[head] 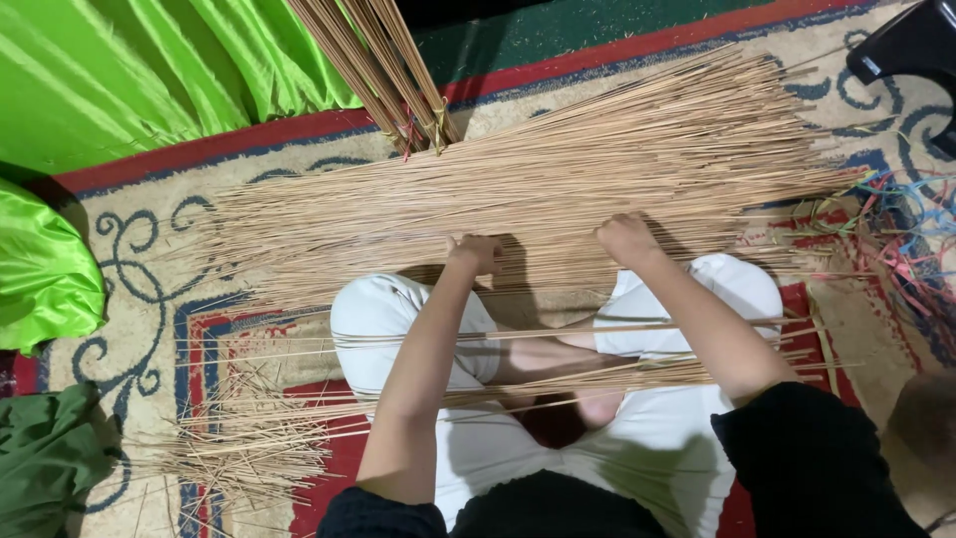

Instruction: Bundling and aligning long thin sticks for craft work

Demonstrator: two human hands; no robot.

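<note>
A wide pile of thin tan sticks [558, 174] lies across the patterned carpet in front of my crossed legs in white trousers. My left hand [475, 252] rests on the near edge of the pile, fingers curled into the sticks. My right hand [625, 239] is closed on the sticks a little to the right. Whether either hand grips particular sticks I cannot tell. A few long sticks [518, 334] lie across my knees.
Tied bundles of sticks [383, 65] lean in at the top. Bright green cloth [129, 70] covers the upper left. Short stick scraps [244, 448] lie at lower left. Coloured plastic strings [911, 239] lie at the right, a black object [906, 45] at top right.
</note>
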